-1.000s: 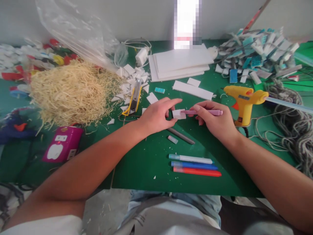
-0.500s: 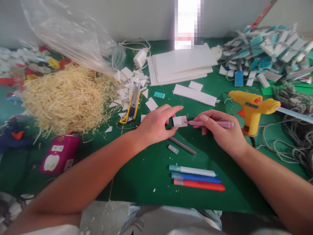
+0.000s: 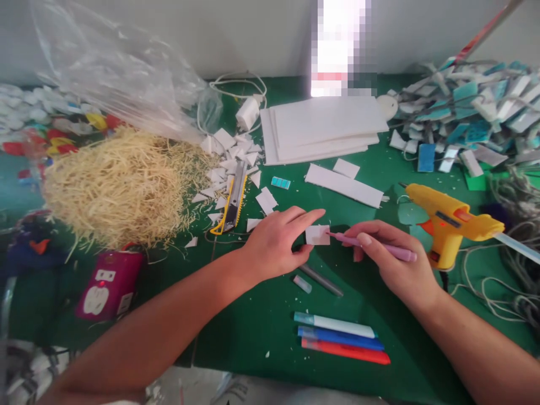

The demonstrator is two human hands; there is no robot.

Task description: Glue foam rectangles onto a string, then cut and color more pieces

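A small white foam piece lies on the green table between my hands. My left hand rests at its left edge, thumb and index finger spread on either side of it. My right hand is closed around a pink pen, whose tip meets the piece's right part. Below the piece lie a dark grey rod and a clear pen cap. Nearer my body, a white pen, a blue pen and a red pen lie side by side.
A yellow glue gun with its cord lies right of my right hand. Left are a yellow cutter, white scraps, straw and a magenta power socket. White sheets and a pile of strips lie behind.
The whole view has shifted, so things appear lower. The white piece now lies flatter and more of its face shows, with the pen tip still at its right side.
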